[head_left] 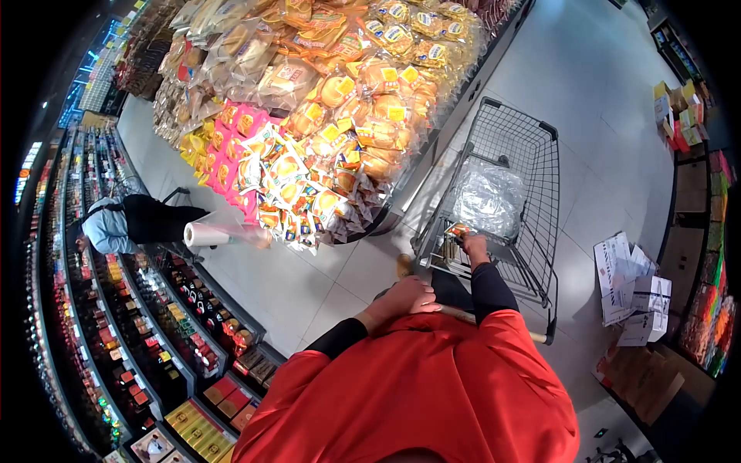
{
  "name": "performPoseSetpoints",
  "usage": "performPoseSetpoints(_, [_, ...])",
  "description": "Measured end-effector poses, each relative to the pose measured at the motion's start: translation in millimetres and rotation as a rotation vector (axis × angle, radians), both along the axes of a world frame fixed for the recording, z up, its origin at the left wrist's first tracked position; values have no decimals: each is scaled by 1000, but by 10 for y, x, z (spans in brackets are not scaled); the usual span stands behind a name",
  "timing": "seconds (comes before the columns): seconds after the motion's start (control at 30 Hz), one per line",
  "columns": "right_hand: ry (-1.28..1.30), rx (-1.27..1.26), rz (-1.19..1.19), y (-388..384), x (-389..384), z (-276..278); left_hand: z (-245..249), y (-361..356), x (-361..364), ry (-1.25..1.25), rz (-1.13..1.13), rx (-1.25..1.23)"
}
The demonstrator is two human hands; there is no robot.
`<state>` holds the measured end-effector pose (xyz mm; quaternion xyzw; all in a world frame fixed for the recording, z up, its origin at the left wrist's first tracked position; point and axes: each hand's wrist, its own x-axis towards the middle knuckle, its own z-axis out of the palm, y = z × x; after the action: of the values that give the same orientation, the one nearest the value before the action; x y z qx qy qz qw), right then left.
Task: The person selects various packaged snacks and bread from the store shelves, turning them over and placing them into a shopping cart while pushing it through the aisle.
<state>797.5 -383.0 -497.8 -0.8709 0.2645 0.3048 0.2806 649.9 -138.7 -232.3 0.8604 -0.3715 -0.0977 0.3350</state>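
A wire shopping cart (pixel 546 181) stands in front of me, with a wad of clear plastic wrapping (pixel 488 199) in its basket. My right hand (pixel 476 248) is inside the near end of the cart, its fingers closed at a small orange packet (pixel 458 229); the fingertips are partly hidden. Close to my body, my left hand (pixel 414 295) is curled at the left end of the cart's pale handle bar (pixel 461 313). The hand covers that end of the bar.
A large display of bagged bread (pixel 336 92) rises ahead to the left, with a plastic bag roll (pixel 202 234) at its corner. Another person (pixel 116 224) bends by the left shelves (pixel 123 309). Cardboard boxes (pixel 648 305) lie on the floor at right.
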Motion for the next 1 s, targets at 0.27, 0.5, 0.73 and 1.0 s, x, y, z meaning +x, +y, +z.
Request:
performPoseSetpoints(0.27, [-204, 233, 166, 211, 323, 1005, 28, -151, 323, 55, 2, 45])
performPoseSetpoints(0.5, [-822, 934, 318, 1054, 1038, 3310, -11, -239, 751, -22, -47, 56])
performPoseSetpoints(0.73, [-1306, 727, 645, 1668, 1386, 3814, 59, -447, 1138, 19, 1, 207])
performPoseSetpoints(1.0, [-1240, 682, 601, 1864, 1453, 3771, 137, -658, 1389, -63, 276, 18])
